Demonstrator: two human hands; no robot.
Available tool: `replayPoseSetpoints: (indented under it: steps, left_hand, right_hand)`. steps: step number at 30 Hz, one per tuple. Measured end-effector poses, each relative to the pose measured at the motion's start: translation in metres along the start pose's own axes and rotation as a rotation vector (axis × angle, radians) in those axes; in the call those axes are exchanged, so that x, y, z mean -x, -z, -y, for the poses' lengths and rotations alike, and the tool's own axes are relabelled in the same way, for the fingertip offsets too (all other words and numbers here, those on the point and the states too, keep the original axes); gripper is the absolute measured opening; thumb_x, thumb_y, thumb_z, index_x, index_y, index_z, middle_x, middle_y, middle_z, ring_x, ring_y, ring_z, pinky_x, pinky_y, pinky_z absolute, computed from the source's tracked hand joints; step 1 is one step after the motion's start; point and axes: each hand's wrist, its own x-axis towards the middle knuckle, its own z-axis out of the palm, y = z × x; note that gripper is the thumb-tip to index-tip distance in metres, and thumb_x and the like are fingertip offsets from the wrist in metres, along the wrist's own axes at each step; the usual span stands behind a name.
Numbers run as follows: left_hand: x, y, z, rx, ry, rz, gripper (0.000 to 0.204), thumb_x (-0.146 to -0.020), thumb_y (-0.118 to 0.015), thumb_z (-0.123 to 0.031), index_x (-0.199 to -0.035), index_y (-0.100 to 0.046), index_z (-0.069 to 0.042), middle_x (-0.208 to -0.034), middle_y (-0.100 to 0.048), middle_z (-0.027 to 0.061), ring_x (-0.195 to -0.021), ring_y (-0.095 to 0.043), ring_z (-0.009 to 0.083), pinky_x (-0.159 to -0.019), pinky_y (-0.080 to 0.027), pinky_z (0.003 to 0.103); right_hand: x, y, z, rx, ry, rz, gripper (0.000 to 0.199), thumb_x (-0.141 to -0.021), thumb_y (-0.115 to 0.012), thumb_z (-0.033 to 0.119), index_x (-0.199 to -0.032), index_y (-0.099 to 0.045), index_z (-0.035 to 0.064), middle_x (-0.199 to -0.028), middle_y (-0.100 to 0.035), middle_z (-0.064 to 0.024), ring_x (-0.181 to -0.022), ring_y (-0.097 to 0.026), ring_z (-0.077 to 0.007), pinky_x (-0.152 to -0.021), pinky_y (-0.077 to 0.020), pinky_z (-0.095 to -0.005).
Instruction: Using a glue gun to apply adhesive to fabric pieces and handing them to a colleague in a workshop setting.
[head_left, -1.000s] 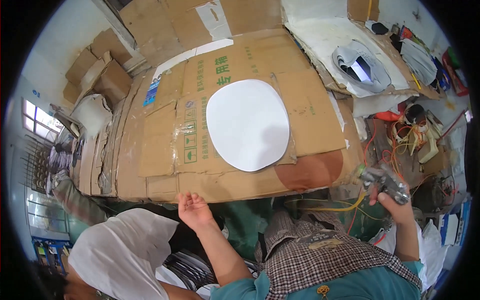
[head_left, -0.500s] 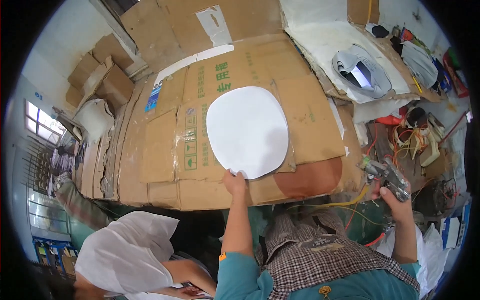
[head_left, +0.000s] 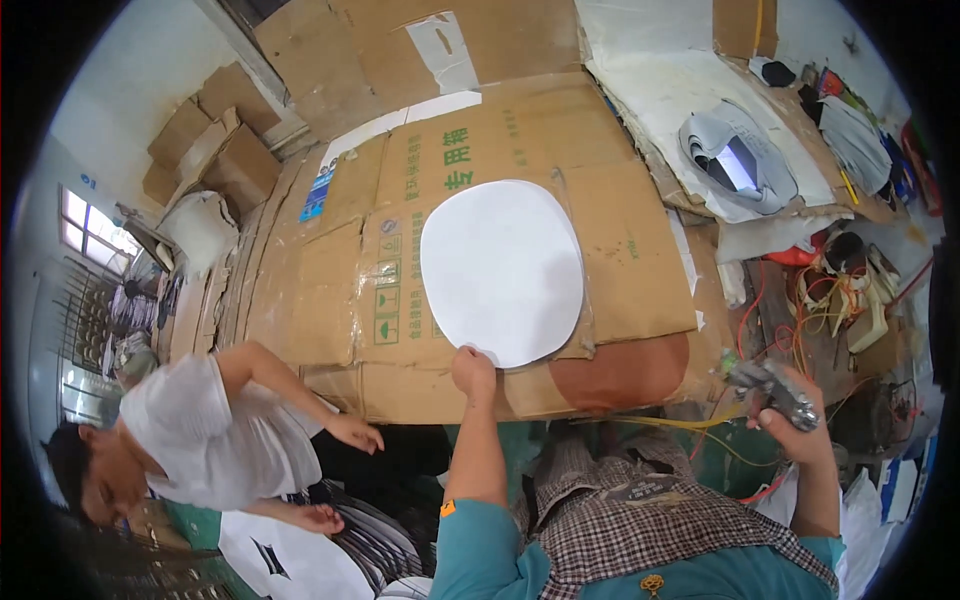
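On the cardboard-covered table lies a white sheet with a rounded-square outline. My left hand pinches its near edge, the fingers closed and partly out of sight. Off the table's right end, my right hand is wrapped round a metal spray gun, whose nozzle end points away from me and to the left. A yellow hose runs leftward from near the gun. The gun looks slightly blurred.
A person in a white shirt bends at the near left beside a stack of dark-edged pieces. Cardboard boxes stand far left. On the right ledge sit a grey cloth bundle and, below, tangled orange cords.
The other person has turned and straightened, hands now apart above the stack, which has come into view. My right hand has lowered slightly with the spray gun; my left still grips the sheet.
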Motion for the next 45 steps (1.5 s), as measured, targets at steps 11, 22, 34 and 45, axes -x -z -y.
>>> replayPoseSetpoints:
  steps: [11,22,34,45]
  left_hand:
    - [-0.008,-0.013,-0.004,0.879,0.446,-0.022,0.015,-0.075,-0.052,-0.002,-0.09,-0.052,-0.001,-0.078,-0.059,0.0118,-0.064,-0.058,0.0206,-0.044,-0.047,0.031]
    - [-0.004,-0.018,-0.038,1.203,0.377,0.123,0.041,-0.079,-0.056,-0.001,-0.118,-0.047,-0.01,-0.108,-0.056,0.0096,-0.089,-0.059,0.0234,-0.06,-0.054,0.038]
    - [0.037,0.246,-0.052,1.982,-0.105,0.083,0.038,-0.084,-0.049,-0.013,-0.117,-0.048,0.005,-0.11,-0.058,0.0179,-0.102,-0.056,0.0302,-0.092,-0.044,0.044]
    - [0.101,0.318,0.018,1.852,-0.249,-0.262,0.033,-0.089,-0.046,-0.014,-0.113,-0.054,0.009,-0.114,-0.058,0.0184,-0.102,-0.057,0.0298,-0.092,-0.045,0.042]
  right_hand:
    - [-0.016,0.002,-0.004,-0.117,0.016,-0.104,0.053,-0.076,-0.066,0.012,-0.121,-0.045,-0.0056,-0.082,-0.06,-0.0092,-0.069,-0.059,-0.0147,-0.063,-0.0492,-0.0272]
    - [-0.014,-0.001,-0.011,-0.167,-0.031,-0.064,0.051,-0.078,-0.066,0.015,-0.121,-0.045,-0.0032,-0.083,-0.059,-0.0097,-0.072,-0.059,-0.0161,-0.069,-0.05,-0.0307]
    - [0.005,0.004,-0.009,-0.172,-0.029,0.008,0.05,-0.078,-0.066,0.017,-0.119,-0.046,-0.0031,-0.082,-0.059,-0.0089,-0.071,-0.059,-0.016,-0.068,-0.049,-0.0304]
    - [0.025,-0.005,0.003,-0.111,-0.047,0.086,0.051,-0.077,-0.068,0.017,-0.12,-0.047,-0.0023,-0.08,-0.059,-0.009,-0.066,-0.057,-0.0138,-0.061,-0.0483,-0.0264]
